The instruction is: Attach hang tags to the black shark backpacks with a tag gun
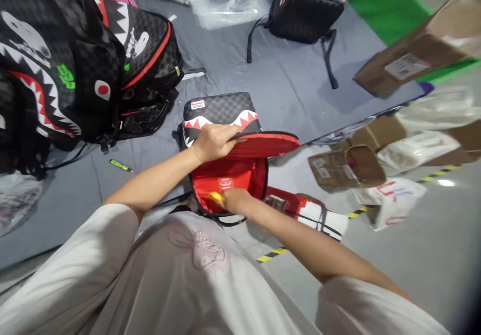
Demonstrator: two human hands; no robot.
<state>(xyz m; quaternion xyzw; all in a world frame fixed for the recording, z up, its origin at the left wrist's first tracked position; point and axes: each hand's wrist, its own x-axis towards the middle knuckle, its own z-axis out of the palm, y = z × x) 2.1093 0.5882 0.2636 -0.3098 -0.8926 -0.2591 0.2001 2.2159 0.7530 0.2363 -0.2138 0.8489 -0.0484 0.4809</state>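
Observation:
A small black checkered backpack [221, 105] with red and white shark teeth lies unzipped on the grey-covered table, its red lining facing me. My left hand [215, 142] is closed on the upper edge of its front flap [266, 145] and holds it raised. Inside the red opening, my right hand [236, 201] is closed around a small yellow item [215, 196], blurred and partly hidden by the fingers. A printed white label [225, 183] shows on the lining just above that hand.
Several shark-mouth backpacks [86, 69] crowd the left side. A yellow-green cutter or pen [121, 165] lies between them and my left forearm. Another black backpack [306, 16] is farther back. On the right stand a tall carton [404, 66] and floor boxes [345, 167].

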